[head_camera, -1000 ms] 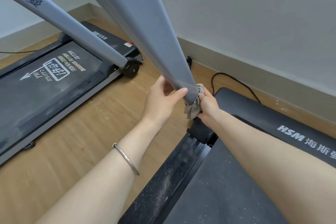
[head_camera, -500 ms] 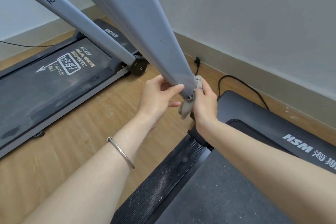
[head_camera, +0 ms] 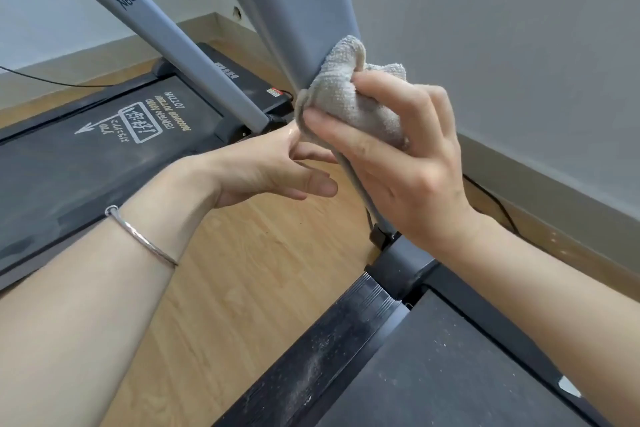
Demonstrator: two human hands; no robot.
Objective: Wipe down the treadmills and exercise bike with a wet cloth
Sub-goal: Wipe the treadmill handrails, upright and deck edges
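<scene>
A grey cloth [head_camera: 349, 94] is bunched against the wide grey upright [head_camera: 298, 3] of the near treadmill [head_camera: 433, 374], partway up the post. My right hand [head_camera: 408, 156] grips the cloth with fingers curled over it. Just left of the post, my left hand [head_camera: 263, 166] is held with fingers extended and thumb out, its fingertips hidden behind the cloth. A silver bangle is on my left wrist. The second treadmill [head_camera: 86, 149] lies to the left, its own grey upright [head_camera: 156, 31] slanting across the view.
Wooden floor [head_camera: 242, 270] separates the two treadmills. A black cable [head_camera: 495, 201] runs along the skirting by the grey wall on the right. The near treadmill's dusty black side rail [head_camera: 318, 357] is below my arms.
My right hand has slid the cloth up the post from its base. My left hand has let go of the post and now hovers beside it. The camera has moved closer.
</scene>
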